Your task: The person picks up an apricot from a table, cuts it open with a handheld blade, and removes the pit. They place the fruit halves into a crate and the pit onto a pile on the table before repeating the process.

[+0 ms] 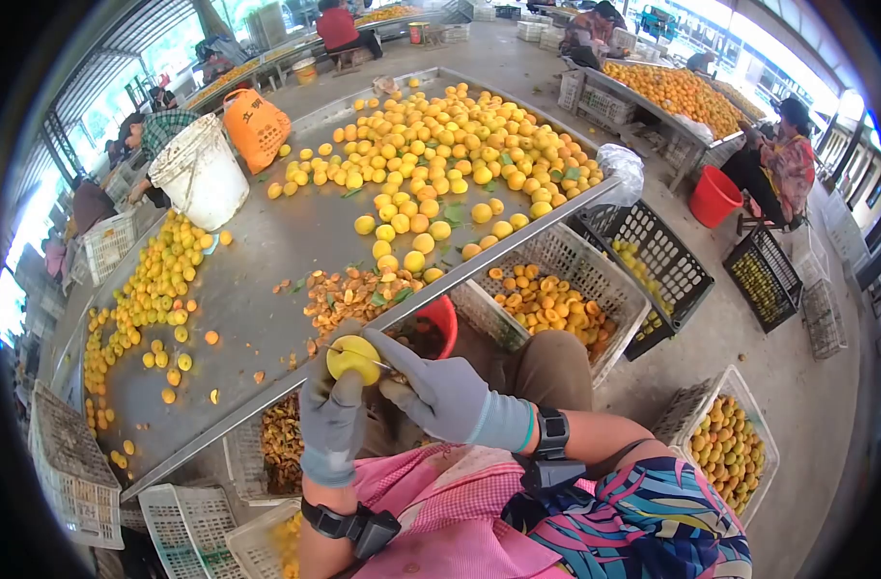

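My left hand (332,415), in a grey glove, holds a yellow fruit (353,359) upright between thumb and fingers near the metal table's front edge. In a grey glove too, my right hand (440,391) is closed on a thin metal tool (371,360), which lies against the fruit's face; its handle is mostly hidden by the fingers. Just beyond my hands, a heap of orange fruit scraps (349,297) lies on the metal table (257,275). Below the table edge a red basin (440,324) is partly hidden behind my right hand.
Loose yellow fruit (450,154) covers the table's far part. A white bucket (201,179) and an orange bag (255,127) stand at its left edge. Right of my knees are a white crate (626,314) of halved fruit and a black crate (686,280). Several people sit farther off.
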The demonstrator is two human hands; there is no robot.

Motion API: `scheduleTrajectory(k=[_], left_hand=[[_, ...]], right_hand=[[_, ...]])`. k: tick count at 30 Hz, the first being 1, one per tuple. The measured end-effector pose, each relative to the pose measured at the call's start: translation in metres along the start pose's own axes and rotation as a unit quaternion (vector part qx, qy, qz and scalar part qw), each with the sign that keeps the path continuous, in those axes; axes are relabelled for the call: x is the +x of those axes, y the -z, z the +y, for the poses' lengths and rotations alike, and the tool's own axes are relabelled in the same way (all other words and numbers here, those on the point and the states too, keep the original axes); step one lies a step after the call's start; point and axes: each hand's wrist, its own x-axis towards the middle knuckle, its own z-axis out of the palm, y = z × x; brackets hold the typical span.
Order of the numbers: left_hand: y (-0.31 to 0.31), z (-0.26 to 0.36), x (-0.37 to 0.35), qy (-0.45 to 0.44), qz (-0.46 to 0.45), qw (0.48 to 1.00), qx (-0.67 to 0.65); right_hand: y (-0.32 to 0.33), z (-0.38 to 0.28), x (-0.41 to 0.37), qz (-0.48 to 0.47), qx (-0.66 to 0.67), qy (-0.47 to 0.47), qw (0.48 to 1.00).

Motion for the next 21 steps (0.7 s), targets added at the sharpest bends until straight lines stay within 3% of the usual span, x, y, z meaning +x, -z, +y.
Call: scheduleTrajectory(k=[1, 2, 5, 7, 11, 13, 17, 20, 21], left_hand=[[-0.003, -0.003, 0.0, 0.008, 0.021, 0.996, -0.083], [-0.003, -0.002, 0.0, 0.007, 0.02, 0.996, -0.083], [-0.002, 0.007, 0.0, -0.01, 0.0, 1.0, 0.011], [0.0, 0.016, 0.003, 0.02, -0.031, 0.986, 0.164], [-0.002, 0.014, 0.008, 0.039, -0.043, 0.989, 0.137], [-0.002, -0.004, 0.01, 0.011, -0.02, 0.999, -0.028], [0.001, -0.033, 0.015, 0.044, 0.029, 0.982, -0.182], [0.0, -0.023, 0.03, 0.02, -0.004, 0.995, -0.094], [0.002, -0.018, 0.038, 0.042, -0.017, 0.999, 0.007]], right_hand=[[0.001, 0.0, 0.0, -0.001, 0.012, -0.015, 1.0], [0.002, 0.0, 0.0, 0.0, 0.011, -0.014, 1.0], [0.007, 0.002, -0.002, 0.018, 0.029, 0.009, 0.999], [0.014, 0.003, -0.002, -0.033, -0.011, -0.011, 0.999], [0.01, 0.011, 0.0, -0.01, -0.013, 0.008, 1.0], [0.007, 0.013, 0.001, 0.027, 0.002, 0.014, 1.0], [0.004, 0.024, 0.007, 0.036, 0.001, 0.004, 0.999], [0.013, 0.032, 0.018, -0.01, -0.02, -0.015, 1.0], [0.018, 0.035, 0.024, -0.048, -0.017, -0.041, 0.998]])
